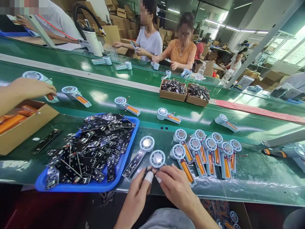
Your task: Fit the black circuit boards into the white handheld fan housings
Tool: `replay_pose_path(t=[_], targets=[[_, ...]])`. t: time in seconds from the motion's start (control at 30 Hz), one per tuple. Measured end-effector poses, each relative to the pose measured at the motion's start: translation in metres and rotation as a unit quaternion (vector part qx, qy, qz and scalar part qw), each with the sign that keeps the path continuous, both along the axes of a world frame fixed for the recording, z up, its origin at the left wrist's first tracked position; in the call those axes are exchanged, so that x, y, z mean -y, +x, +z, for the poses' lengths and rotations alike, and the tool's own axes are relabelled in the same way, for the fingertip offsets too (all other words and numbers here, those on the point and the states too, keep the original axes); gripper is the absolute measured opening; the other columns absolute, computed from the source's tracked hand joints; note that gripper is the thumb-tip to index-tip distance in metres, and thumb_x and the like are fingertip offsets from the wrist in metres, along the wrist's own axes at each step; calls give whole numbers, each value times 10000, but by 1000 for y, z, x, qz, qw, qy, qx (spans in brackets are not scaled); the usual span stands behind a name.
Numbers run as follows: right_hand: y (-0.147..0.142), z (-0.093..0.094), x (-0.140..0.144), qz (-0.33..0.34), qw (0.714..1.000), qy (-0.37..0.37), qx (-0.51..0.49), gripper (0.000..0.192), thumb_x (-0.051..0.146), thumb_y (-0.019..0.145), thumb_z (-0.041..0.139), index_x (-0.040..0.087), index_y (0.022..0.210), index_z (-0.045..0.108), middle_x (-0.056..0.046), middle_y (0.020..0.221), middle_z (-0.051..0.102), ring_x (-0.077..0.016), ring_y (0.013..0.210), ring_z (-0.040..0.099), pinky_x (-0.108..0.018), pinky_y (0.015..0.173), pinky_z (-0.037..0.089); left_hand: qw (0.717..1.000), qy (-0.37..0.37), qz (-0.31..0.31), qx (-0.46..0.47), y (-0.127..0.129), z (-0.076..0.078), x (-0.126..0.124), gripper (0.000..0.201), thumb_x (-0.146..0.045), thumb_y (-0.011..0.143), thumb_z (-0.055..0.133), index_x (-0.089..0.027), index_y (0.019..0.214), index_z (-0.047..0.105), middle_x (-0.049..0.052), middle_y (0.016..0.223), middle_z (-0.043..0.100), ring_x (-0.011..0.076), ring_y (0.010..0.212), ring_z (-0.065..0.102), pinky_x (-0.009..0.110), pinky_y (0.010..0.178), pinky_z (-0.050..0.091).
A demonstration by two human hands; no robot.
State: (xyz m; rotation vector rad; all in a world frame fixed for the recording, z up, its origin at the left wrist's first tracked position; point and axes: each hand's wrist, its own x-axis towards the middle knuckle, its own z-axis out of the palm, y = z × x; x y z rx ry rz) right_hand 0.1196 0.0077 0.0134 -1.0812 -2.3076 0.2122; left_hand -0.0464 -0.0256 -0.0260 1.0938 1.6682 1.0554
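Observation:
Near the table's front edge my left hand [138, 190] is closed on a small black circuit board [148, 169], its thumb wearing a white cover. My right hand [177, 184] meets it there, fingers pinched together; what lies in that pinch is too small to make out. Just beyond both hands is a light-blue handheld fan [157, 158], its lower part hidden by my fingers. Beside it lies another fan [147, 143] with a black board along its handle. To the right, several fans [194, 144] with orange batteries in open handles lie grouped together.
A blue tray [136, 127] heaped with circuit boards stands at left. Behind it another person's hand [30, 89] reaches over a cardboard box [45, 115] of orange batteries. Fans [120, 101] lie spaced along the green conveyor. Two boxes of parts [172, 94] sit farther back, near co-workers [182, 51].

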Motion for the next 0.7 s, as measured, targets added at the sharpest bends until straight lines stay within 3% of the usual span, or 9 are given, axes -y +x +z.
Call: replay_pose_path(t=[0.1, 0.3, 0.43, 0.6, 0.7], targets=[[-3, 4, -3, 2, 998, 42, 46, 194, 95, 962, 478, 188, 1018, 638, -69, 923, 702, -178, 709, 591, -301, 645, 477, 999, -35, 12, 11, -2, -1, 2, 430, -423, 976, 425, -209, 1264, 662, 91, 1193, 737, 215, 914, 722, 309, 808, 587], [-11, 9, -11, -3, 994, 74, 80, 171, 126, 955, 501, 205, 831, 590, -29, 773, 600, -175, 658, 515, -302, 560, 374, 989, 79, -107, -61, -11, 15, -10, 348, -377, 940, 469, -194, 1026, 751, 99, 912, 782, 279, 866, 738, 372, 766, 612], [-17, 11, -12, -7, 992, 78, 96, 209, 84, 933, 482, 206, 783, 563, -22, 747, 573, -180, 651, 492, -320, 551, 354, 970, 139, -129, -155, -12, 9, -9, 338, -300, 948, 409, -178, 998, 721, 149, 1007, 786, 300, 938, 758, 402, 783, 625], [-23, 12, -8, -13, 987, 67, 144, 216, 68, 930, 504, 207, 773, 554, -29, 743, 559, -195, 656, 483, -339, 544, 355, 939, 189, -158, -241, -10, -2, -3, 320, -223, 987, 349, -198, 1008, 668, 114, 899, 782, 258, 868, 779, 334, 696, 635], [-23, 12, -7, -6, 984, 58, 171, 198, 74, 925, 547, 205, 777, 549, -35, 758, 558, -203, 666, 495, -336, 545, 357, 911, 217, -164, -309, -11, -4, -1, 306, -179, 980, 352, -194, 1107, 630, 128, 986, 779, 269, 912, 779, 355, 718, 637]])
